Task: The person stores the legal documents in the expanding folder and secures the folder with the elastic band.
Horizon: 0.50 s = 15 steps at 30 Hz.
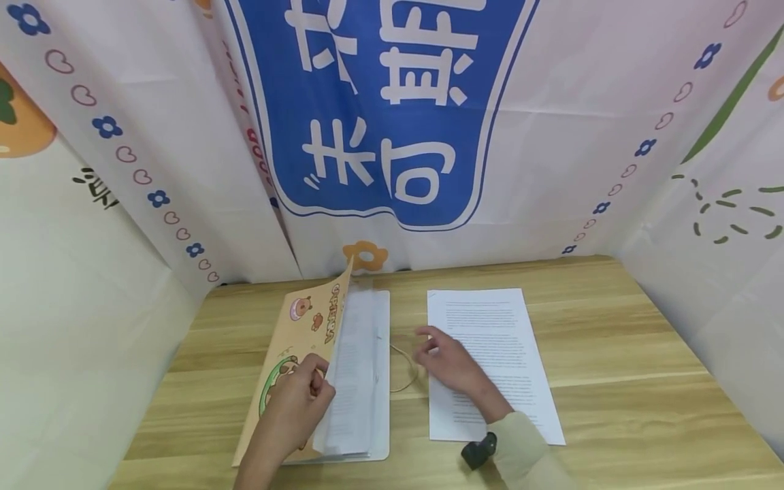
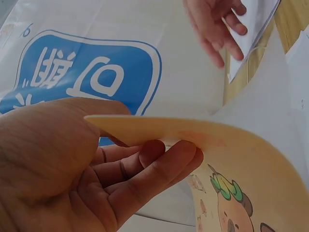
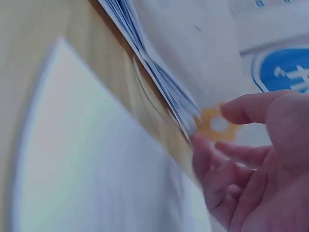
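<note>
A cartoon-printed folder lies partly open, its tan cover lifted at a slant. The cover's free edge is pinched by my left hand between thumb and fingers, as the left wrist view shows close up on the cover. Under it, clear sleeves with printed sheets rest on the white back cover. A thin elastic cord loops out from the folder's right side. My right hand, fingers loosely bent and holding nothing, hovers over the left edge of some printed paper.
Wood-grain table extends on both sides of the folder and paper. A white cloth backdrop with a blue sign hangs behind, and printed cloth also closes off left and right. A black device is on my right wrist.
</note>
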Each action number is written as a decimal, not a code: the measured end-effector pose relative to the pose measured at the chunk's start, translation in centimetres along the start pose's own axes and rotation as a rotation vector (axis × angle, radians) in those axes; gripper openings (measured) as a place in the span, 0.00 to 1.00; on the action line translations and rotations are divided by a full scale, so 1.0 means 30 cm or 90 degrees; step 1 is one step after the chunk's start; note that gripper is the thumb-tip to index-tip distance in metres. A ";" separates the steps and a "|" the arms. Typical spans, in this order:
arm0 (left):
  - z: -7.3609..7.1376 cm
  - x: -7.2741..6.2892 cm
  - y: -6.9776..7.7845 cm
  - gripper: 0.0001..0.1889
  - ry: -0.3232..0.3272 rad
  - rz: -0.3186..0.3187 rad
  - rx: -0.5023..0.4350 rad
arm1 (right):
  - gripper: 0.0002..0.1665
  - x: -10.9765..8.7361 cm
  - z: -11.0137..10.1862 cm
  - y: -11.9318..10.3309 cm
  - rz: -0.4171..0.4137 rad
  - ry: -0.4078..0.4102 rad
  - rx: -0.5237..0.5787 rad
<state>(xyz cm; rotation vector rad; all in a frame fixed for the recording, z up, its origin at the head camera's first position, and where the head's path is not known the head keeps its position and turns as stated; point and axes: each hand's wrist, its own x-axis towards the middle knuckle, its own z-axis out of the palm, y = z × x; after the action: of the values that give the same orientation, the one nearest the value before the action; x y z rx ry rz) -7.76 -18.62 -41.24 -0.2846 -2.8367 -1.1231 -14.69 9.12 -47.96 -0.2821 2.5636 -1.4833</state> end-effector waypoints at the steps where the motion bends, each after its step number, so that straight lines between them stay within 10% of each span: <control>1: 0.001 0.000 -0.001 0.09 -0.004 0.002 -0.003 | 0.27 -0.009 -0.026 0.006 0.014 0.017 -0.018; 10: 0.011 0.007 -0.006 0.07 -0.046 -0.020 -0.025 | 0.46 -0.134 -0.228 0.075 0.111 0.105 -0.331; 15: 0.015 0.007 -0.005 0.08 -0.050 -0.008 -0.020 | 0.51 -0.196 -0.293 0.124 0.166 0.094 -0.380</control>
<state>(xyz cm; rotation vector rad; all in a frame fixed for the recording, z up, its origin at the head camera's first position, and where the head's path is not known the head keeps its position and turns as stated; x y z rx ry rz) -8.01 -18.39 -41.62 -0.3205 -2.8948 -1.1849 -11.36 19.73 -46.58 0.0971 2.9654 -0.6502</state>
